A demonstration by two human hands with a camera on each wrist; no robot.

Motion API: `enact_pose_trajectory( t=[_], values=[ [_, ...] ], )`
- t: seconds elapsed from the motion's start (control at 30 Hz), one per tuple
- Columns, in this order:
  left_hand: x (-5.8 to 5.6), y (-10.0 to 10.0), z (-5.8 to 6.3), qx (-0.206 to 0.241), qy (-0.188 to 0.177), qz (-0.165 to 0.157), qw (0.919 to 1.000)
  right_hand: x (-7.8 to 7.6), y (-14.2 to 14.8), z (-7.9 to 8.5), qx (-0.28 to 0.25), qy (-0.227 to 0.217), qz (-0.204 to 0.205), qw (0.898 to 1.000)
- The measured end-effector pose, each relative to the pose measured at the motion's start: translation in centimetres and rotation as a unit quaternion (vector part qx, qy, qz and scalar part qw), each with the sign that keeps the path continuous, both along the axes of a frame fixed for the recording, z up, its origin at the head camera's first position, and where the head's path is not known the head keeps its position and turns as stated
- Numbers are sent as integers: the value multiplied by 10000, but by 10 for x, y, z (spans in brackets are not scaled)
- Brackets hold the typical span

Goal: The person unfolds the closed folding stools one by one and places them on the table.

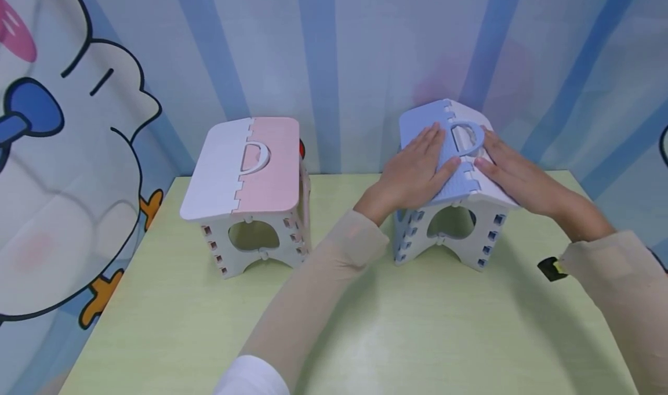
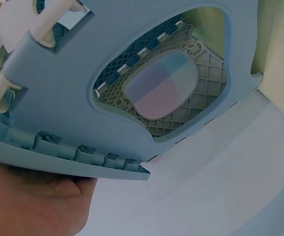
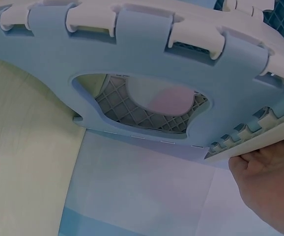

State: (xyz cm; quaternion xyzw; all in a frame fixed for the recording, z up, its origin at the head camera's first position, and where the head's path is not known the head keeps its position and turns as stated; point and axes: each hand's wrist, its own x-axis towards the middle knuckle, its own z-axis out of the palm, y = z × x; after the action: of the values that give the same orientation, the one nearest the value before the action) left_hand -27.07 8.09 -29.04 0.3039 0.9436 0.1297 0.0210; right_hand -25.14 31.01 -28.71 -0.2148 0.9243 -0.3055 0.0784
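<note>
A blue and white folding stool (image 1: pixel 425 119) stands on the right of the table, its two top halves sloping down from a raised middle seam. My left hand (image 1: pixel 417 166) lies flat on the blue half, fingers straight and pointing away. On the white half rests my right hand (image 1: pixel 527 180), also with straight fingers, its thumb close to the blue handle (image 1: pixel 477 138) at the seam. From below, the left wrist view shows the stool's blue side panel (image 2: pixel 53 93) with its oval opening. The hinged edge and side panel (image 3: pixel 142 59) also appear in the right wrist view.
A pink and white folding stool (image 1: pixel 271 180) stands unfolded to the left, its top flat and its handle upright. Both stools are on a light green table (image 1: pixel 417 337). Behind it hangs a blue striped backdrop (image 1: pixel 360 64) with a cartoon figure at left.
</note>
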Motion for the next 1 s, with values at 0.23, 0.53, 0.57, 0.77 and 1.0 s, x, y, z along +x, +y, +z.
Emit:
enact_pose_trajectory(
  t=[0.23, 0.53, 0.57, 0.77, 1.0],
  values=[
    [2, 0, 0, -34, -50, 63, 10000, 0, 2, 1, 231, 27, -7, 9997],
    [2, 1, 2, -233, 12, 59, 9997, 0, 3, 4, 540, 90, -7, 9985],
    [2, 1, 2, -273, 27, 59, 9996, -1, 3, 4, 557, 99, -8, 9984],
    [2, 1, 4, -443, 59, 64, 9990, -2, 2, 6, 687, 54, -70, 9976],
    [2, 1, 3, -497, 103, 24, 9987, -1, 1, 7, 715, 120, 8, 9974]
  ],
)
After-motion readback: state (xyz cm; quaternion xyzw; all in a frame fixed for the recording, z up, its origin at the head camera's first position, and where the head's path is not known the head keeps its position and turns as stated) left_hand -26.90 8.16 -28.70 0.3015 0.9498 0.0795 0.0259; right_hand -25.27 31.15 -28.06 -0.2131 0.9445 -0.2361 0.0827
